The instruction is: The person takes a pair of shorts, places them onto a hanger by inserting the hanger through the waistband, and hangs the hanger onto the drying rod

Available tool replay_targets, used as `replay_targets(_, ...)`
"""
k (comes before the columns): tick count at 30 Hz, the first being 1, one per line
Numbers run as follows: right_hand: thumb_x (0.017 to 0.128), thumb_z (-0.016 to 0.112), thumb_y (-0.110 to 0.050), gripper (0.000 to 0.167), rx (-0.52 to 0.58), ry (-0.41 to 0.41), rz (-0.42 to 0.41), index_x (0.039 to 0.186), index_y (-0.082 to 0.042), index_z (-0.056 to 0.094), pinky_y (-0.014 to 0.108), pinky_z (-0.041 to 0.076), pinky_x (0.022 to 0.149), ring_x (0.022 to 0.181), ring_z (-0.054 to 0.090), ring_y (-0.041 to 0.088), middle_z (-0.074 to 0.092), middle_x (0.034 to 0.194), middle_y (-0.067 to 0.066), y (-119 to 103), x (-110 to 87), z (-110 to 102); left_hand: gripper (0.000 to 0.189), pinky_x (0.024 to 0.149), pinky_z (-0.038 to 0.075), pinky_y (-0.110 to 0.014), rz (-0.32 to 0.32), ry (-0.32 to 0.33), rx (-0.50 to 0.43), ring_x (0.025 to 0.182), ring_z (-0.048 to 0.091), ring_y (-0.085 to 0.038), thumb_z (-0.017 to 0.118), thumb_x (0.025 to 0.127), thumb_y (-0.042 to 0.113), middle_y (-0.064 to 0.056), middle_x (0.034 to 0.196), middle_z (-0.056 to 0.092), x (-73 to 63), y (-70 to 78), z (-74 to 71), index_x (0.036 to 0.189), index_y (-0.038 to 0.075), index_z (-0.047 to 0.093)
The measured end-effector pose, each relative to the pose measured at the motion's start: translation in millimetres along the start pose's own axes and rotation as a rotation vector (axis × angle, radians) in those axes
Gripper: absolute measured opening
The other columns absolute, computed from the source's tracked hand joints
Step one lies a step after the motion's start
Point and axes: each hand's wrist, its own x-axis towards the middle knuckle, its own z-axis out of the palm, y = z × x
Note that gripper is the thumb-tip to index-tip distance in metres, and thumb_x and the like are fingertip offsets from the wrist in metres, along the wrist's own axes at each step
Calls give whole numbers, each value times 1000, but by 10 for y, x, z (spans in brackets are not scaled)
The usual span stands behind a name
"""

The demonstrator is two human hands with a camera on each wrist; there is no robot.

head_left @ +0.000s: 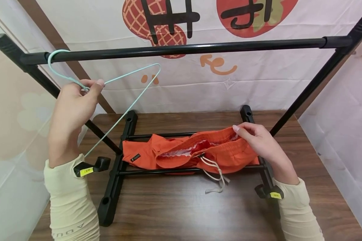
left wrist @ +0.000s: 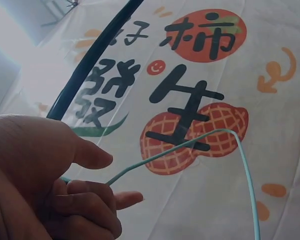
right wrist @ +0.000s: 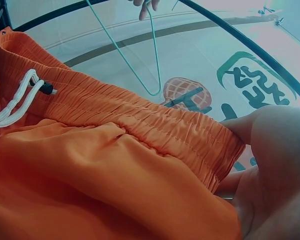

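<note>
Shorts of vivid orange lie in the lower middle of the head view, across the two low bars of a black rack. Their gathered waistband gapes upward, showing a whitish strip and deeper red inside; a small dark label marks the left part, and a white drawstring dangles over the front bar. The right wrist view adds a black stopper on the cord.

The rack's top bar spans the upper frame, above the garment. A pale aqua wire hanger slants at left, its hook crossing the bar's left end; whether it bears weight there I cannot tell. Hand and sleeve cover part of the wire. Behind hangs a white cloth printed with red and black designs; brown wood-grain surface fills the bottom.

The left hand, upper left, pinches the hanger just below its hook, well apart from the shorts. The right hand, right of centre, has thumb and fingers clamped on the waistband's right end, so most of the garment stretches leftward from that grip.
</note>
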Motion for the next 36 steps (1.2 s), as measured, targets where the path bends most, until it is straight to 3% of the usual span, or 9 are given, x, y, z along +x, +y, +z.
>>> replay_targets(4, 109, 54, -46, 42, -3, -5, 0, 123, -10, 70, 28, 53, 80, 98, 60, 23, 70, 107, 11, -4, 1, 6, 57, 46, 21, -42, -15, -24, -8, 45, 25, -16, 52, 101, 66, 13, 48, 27, 26, 7, -18, 122, 18, 75)
replay_targets(8, 109, 54, -45, 41, -4, -5, -6, 122, -10, 71, 28, 54, 80, 98, 61, 23, 70, 107, 11, -3, 1, 15, 49, 51, 25, -42, -34, -34, 16, 53, 31, -18, 49, 102, 66, 13, 47, 27, 40, 4, -29, 102, 28, 81)
replay_targets(13, 109, 54, -45, 40, -11, -3, -14, 121, -11, 71, 28, 53, 80, 99, 60, 23, 70, 107, 11, 5, -2, 23, 46, 56, 27, -39, -14, -29, 40, 56, 32, -16, 45, 104, 63, 15, 53, 30, 50, 9, -27, 79, 33, 69)
replay_targets(17, 109, 54, -44, 40, -8, -6, -14, 122, -11, 71, 28, 53, 80, 98, 60, 23, 70, 108, 11, 8, 1, 23, 48, 55, 29, -36, -2, -34, 35, 58, 37, -14, 45, 105, 61, 16, 53, 35, 61, 23, -15, 70, 33, 60)
replay_targets(26, 109, 54, -44, 39, -13, -14, -25, 120, -11, 71, 29, 53, 79, 97, 61, 23, 70, 105, 10, -3, 13, 28, 58, 54, 27, -37, -26, -33, -77, 56, 36, -14, 51, 104, 61, 14, 53, 34, 42, 21, -26, 61, 22, 52)
replay_targets(36, 109, 54, -43, 38, -10, -20, -39, 119, -11, 72, 29, 53, 79, 96, 61, 23, 71, 107, 11, -10, 16, 30, 58, 49, 25, -36, 8, 23, -114, 48, 37, -12, 52, 105, 52, 12, 49, 36, 32, 139, -64, 57, 19, 51)
